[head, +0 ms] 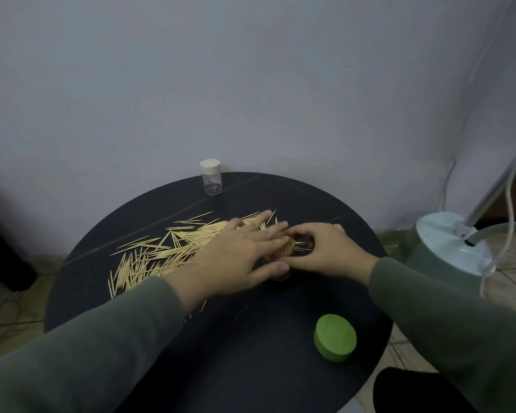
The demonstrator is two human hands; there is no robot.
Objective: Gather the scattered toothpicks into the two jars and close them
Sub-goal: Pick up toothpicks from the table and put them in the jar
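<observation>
With most toothpicks (161, 251) lying loose in a fan across the left half of the round dark table (251, 338), well apart from either lid. Left hand (239, 257): flat, fingers spread and straight, laid over the right edge of the pile and across the mouth of an open jar (282, 263), probably to steady the jar and stop sticks rolling off. Right hand (319, 248): fingers curled in a pinch at the jar's mouth, seemingly on a small bundle of sticks; exact contents of the pinch hidden by the left fingers. Jar largely covered by both hands, only part of its rim and a packed cluster of stick ends showing. Green lid (335, 341): set aside near the front right edge, clear of the working area, ready for closing. Second jar (211, 177): upright at the far edge, white cap on, apparently almost empty, kept out of the sweep path. Filling judged well short of complete.
</observation>
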